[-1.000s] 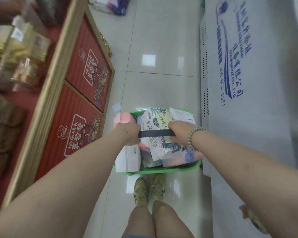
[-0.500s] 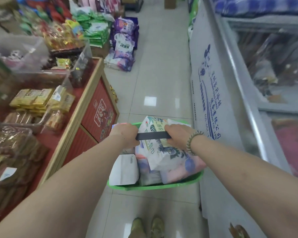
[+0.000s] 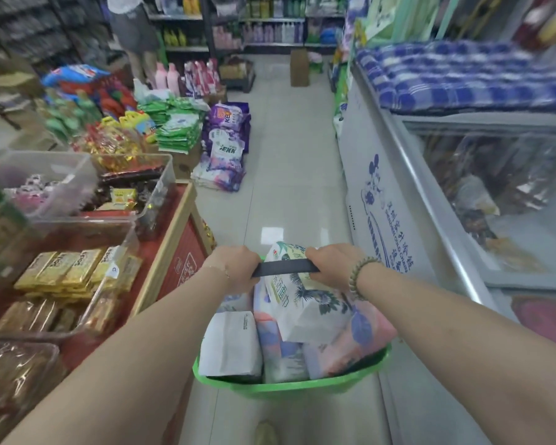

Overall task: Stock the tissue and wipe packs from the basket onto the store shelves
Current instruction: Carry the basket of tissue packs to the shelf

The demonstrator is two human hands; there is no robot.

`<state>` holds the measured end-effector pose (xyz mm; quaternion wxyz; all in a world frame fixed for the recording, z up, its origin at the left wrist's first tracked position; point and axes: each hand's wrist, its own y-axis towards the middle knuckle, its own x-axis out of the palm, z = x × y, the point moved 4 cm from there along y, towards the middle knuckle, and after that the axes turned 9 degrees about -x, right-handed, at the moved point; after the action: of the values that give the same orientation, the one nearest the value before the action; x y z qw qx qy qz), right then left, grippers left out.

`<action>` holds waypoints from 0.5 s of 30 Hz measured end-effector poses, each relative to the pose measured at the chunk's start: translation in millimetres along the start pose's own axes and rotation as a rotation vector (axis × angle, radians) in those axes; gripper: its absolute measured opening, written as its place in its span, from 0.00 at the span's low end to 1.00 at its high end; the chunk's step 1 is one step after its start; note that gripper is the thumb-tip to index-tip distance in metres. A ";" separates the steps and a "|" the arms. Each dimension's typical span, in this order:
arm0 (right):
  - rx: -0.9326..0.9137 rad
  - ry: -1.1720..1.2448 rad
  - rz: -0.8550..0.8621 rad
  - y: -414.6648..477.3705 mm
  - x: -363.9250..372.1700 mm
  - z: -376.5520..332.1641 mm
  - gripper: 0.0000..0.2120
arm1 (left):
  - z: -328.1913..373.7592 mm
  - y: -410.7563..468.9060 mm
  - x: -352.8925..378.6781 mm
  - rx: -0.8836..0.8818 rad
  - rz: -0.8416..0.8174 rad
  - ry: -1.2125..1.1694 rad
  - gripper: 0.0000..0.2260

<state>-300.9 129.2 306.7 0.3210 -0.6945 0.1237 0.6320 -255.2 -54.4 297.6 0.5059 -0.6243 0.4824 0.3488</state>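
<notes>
A green basket hangs in front of me, filled with several tissue and wipe packs. A white pack with a leaf print lies on top, a plain white pack sits at the left, and a pink pack at the right. My left hand and my right hand both grip the black basket handle, one at each end. A bead bracelet is on my right wrist. Store shelves with bottles stand far down the aisle.
A red snack display stand with clear bins borders the aisle on the left. A white chest freezer runs along the right. Stacked purple and green bags sit on the floor ahead left. A person and a cardboard box stand far ahead.
The view has tilted up from the floor and basket to the aisle ahead. Both hands have kept their grip on the handle, and the basket stays in front of me.
</notes>
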 end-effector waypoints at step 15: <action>0.064 0.044 0.068 112.3 -44.3 98.1 0.07 | -55.9 143.1 -60.6 0.090 0.070 0.095 0.10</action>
<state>-451.7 92.2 317.1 0.3187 -0.6930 0.1746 0.6227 -412.4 -96.7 325.0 0.4974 -0.5994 0.5429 0.3141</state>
